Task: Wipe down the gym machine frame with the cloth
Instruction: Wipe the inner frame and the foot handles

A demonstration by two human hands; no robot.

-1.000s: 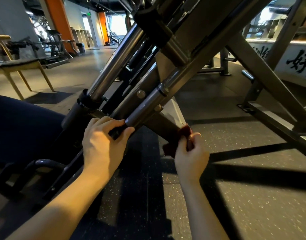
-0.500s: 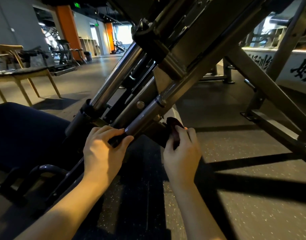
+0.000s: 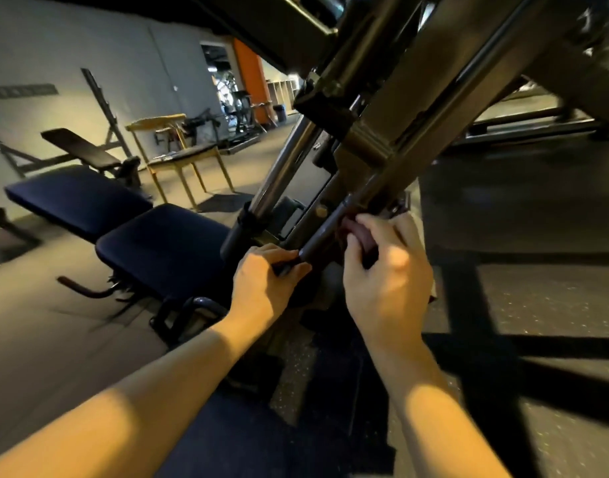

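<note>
The gym machine frame (image 3: 410, 108) slants from the top right down to the centre, with dark beams and a chrome guide rod (image 3: 282, 174). My left hand (image 3: 261, 288) grips the black lower end of a thinner slanted rod (image 3: 325, 232). My right hand (image 3: 386, 274) presses a dark red cloth (image 3: 360, 236) against the frame just right of that rod. Only a small fold of the cloth shows between my thumb and fingers; the rest is hidden by the hand.
A dark blue padded seat (image 3: 158, 250) and backrest (image 3: 75, 198) lie to the left of the frame. Behind them stand a wooden chair (image 3: 179, 157) and a bench rack (image 3: 85, 150). Dark frame rails cross the speckled floor (image 3: 537, 298) on the right.
My right hand has slid the cloth up and left along the frame, closer to the rod. My head has turned left, bringing the seat and chair into view. The left hand kept its grip.
</note>
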